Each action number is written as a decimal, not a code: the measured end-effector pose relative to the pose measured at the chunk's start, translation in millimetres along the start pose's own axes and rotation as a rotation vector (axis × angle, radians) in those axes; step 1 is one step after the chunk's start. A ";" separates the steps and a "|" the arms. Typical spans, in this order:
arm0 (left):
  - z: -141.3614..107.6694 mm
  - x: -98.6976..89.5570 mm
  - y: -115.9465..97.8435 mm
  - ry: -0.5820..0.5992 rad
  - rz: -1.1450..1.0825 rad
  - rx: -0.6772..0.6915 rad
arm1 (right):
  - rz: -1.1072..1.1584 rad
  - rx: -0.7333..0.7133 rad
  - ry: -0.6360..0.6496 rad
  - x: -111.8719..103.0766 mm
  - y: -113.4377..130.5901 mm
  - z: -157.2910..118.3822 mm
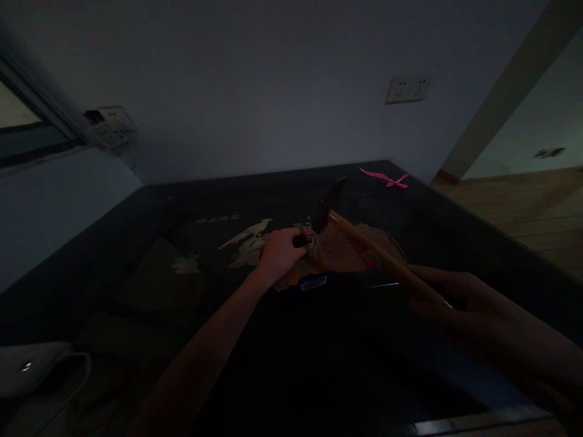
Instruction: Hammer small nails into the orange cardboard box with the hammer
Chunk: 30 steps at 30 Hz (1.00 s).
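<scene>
A hammer with a dark head and a wooden handle (378,250) slants across the view. My right hand (449,297) is wrapped round the lower part of its handle. The hammer head (328,205) is raised just right of my left hand (282,250). My left hand is closed, thumb and fingers pressed round a small dark object (299,241) that is too dim to name. Beneath it lies a flat orange-brown piece (337,250) dotted with many small holes or marks, with a blue label (314,282) at its near edge.
The dark glossy table (255,194) bears a painted bird and pale characters. A pink ribbon-like item (389,179) lies at the back right. A white device (31,367) with a cable is at the lower left. Sockets (409,88) are on the wall behind.
</scene>
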<state>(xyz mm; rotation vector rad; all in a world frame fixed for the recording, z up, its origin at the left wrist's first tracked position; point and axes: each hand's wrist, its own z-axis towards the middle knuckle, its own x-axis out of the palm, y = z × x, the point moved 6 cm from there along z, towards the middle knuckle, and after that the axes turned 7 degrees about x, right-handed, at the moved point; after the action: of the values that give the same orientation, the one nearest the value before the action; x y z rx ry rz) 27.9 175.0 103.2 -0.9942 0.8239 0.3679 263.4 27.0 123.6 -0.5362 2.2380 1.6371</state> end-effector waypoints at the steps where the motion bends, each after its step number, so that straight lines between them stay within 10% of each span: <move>1: 0.1 0.0 -1.0 0.002 -0.007 0.013 | 0.004 0.001 0.008 1.6 -2.4 1.2; 14: 0.3 -1.3 -5.0 -0.036 -0.038 0.078 | 0.537 0.084 -0.186 15.1 -27.7 -25.4; 22: -6.0 -45.6 -16.3 -0.161 -0.053 0.127 | 0.862 0.045 -0.029 31.9 -86.2 -37.2; 30: -34.9 -26.6 23.1 0.257 0.263 -0.042 | 0.774 -0.071 -0.049 12.0 -58.5 -65.4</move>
<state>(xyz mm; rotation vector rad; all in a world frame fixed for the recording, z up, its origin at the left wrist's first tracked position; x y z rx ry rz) -19.1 159.5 99.7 -0.9862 1.1898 0.4900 278.4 -52.8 88.4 0.4236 2.5151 2.0255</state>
